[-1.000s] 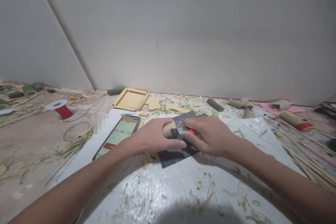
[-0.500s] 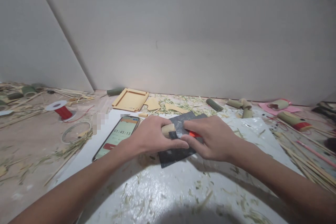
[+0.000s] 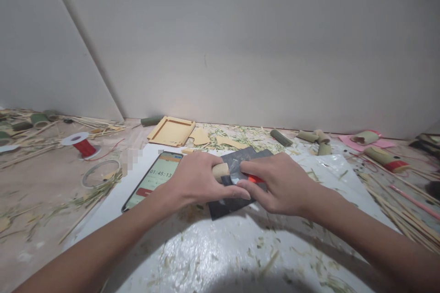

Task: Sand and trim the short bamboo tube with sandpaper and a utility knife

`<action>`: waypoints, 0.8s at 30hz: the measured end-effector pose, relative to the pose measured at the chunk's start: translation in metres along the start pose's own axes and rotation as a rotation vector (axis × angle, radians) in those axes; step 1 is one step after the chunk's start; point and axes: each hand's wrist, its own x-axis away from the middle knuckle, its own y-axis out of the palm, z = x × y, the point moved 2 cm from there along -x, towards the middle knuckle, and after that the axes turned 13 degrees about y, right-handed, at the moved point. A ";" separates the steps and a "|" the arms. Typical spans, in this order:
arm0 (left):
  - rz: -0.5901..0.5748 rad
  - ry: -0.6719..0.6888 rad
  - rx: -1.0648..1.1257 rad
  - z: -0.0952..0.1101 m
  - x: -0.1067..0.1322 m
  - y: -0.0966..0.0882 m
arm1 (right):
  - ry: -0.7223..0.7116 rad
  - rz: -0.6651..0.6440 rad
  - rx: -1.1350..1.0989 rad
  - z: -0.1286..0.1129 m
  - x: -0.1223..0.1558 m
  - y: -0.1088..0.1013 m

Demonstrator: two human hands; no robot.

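Observation:
My left hand (image 3: pixel 197 176) is closed round a short, pale bamboo tube (image 3: pixel 220 171), whose end points right. A dark strip shows at the tube's lower end. My right hand (image 3: pixel 277 181) is closed on a small object with an orange-red part (image 3: pixel 254 178), mostly covered by the fingers; its kind cannot be made out. Greyish, shiny material shows between the tube and the right fingertips. My thumbs meet in front of the tube. Dark sheets that look like sandpaper (image 3: pixel 220 208) lie beneath both hands, on a white, shiny plastic covering (image 3: pixel 192 252) strewn with shavings.
A phone showing a timer (image 3: pixel 151 181) lies left of my hands. Farther left are a red thread spool (image 3: pixel 83 146) and a tape roll (image 3: pixel 99 174). A square yellowish frame (image 3: pixel 172 132) and green bamboo pieces (image 3: pixel 281 138) lie along the wall. Thin sticks (image 3: pixel 405 219) are at right.
Both hands keep their grips and stay almost in place. The left thumb reaches slightly farther right, and the right hand has shifted very slightly.

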 end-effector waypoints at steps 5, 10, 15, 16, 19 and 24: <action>0.026 0.019 -0.111 0.002 0.001 -0.001 | 0.008 0.036 -0.008 -0.002 0.001 -0.003; 0.058 0.022 -0.186 0.001 0.001 -0.002 | 0.018 0.090 0.006 -0.003 0.001 -0.004; 0.061 0.005 -0.194 0.001 0.000 -0.004 | 0.039 0.154 0.027 -0.003 0.001 -0.002; 0.066 0.002 -0.196 0.001 0.000 -0.004 | 0.044 0.169 0.034 -0.003 0.001 -0.002; 0.087 -0.014 -0.202 0.001 0.000 -0.006 | 0.055 0.221 0.049 -0.003 0.001 -0.002; 0.102 -0.053 -0.189 -0.002 -0.002 -0.008 | 0.068 0.296 0.053 -0.005 0.002 -0.001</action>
